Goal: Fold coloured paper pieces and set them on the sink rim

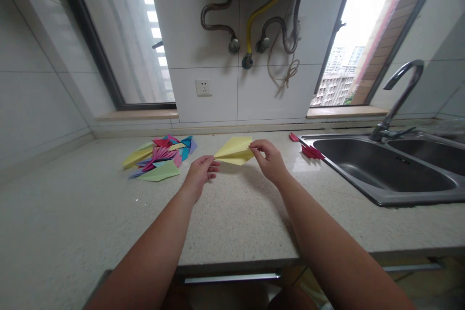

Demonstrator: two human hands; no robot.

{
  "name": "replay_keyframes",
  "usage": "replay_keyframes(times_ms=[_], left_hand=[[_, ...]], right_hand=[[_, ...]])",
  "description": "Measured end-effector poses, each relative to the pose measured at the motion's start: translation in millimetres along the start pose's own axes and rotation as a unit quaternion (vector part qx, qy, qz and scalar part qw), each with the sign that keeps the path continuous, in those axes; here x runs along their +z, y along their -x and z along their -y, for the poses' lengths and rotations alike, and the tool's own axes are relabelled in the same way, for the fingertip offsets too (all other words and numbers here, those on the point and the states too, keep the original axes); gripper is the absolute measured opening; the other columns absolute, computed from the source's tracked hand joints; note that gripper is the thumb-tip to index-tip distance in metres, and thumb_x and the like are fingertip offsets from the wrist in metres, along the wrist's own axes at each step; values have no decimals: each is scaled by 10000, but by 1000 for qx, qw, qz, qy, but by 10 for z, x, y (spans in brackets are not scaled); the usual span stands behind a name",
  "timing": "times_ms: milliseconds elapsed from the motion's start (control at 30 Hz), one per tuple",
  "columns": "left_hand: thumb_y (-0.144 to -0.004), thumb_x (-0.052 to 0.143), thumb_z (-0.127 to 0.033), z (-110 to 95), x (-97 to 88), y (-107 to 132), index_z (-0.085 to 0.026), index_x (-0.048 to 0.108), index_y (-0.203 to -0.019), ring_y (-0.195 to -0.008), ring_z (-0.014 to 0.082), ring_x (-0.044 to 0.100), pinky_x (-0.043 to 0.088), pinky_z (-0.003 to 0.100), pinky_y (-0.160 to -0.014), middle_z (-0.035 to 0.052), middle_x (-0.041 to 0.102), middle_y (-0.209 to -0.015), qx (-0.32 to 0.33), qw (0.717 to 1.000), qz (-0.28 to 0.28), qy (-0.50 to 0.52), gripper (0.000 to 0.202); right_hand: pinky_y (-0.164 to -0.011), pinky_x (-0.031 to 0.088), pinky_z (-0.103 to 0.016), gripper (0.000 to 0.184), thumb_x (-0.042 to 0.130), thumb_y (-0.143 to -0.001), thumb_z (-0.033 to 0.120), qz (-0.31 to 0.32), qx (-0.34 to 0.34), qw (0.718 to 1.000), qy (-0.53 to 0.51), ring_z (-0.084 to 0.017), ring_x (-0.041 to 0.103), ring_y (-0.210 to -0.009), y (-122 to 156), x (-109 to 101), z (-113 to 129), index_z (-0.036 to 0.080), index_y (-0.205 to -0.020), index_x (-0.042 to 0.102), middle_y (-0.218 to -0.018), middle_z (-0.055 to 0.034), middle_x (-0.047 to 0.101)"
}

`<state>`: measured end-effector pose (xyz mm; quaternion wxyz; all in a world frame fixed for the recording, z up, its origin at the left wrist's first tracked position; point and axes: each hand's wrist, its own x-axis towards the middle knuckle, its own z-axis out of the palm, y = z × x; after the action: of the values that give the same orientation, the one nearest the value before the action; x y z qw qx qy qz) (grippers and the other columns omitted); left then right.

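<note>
A yellow paper plane (pixel 235 149) is held level above the counter between my two hands. My left hand (pixel 202 170) pinches its pointed nose at the left end. At the tail end, my right hand (pixel 268 156) grips the paper between thumb and fingers, near the central fold. The wings are spread to either side of that fold. To the left of my left hand lies a heap of folded paper pieces (pixel 163 157) in pink, blue, yellow, purple and green, with a pale green paper plane (pixel 160 171) at its front edge.
A steel double sink (pixel 366 196) with a curved faucet (pixel 401 85) is set into the counter at right. Red folded paper pieces (pixel 312 152) lie by its left rim. Hoses (pixel 250 24) hang on the tiled wall above a socket (pixel 203 88). The counter's front edge (pixel 236 262) runs beneath my forearms.
</note>
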<state>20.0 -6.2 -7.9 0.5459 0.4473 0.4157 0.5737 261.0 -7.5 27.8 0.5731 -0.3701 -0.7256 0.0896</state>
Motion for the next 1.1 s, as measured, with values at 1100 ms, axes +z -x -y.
replay_keyframes(times_ms=[1100], left_hand=[[-774, 634, -461, 124, 95, 11, -145, 693, -919, -618, 153, 602, 391, 215, -468, 87, 668, -774, -23, 973, 140, -183, 352]], right_hand=[[-665, 442, -316, 239, 539, -847, 339, 68, 267, 901, 336, -201, 607, -723, 717, -2391, -1154, 187, -924, 707, -853, -92, 698]])
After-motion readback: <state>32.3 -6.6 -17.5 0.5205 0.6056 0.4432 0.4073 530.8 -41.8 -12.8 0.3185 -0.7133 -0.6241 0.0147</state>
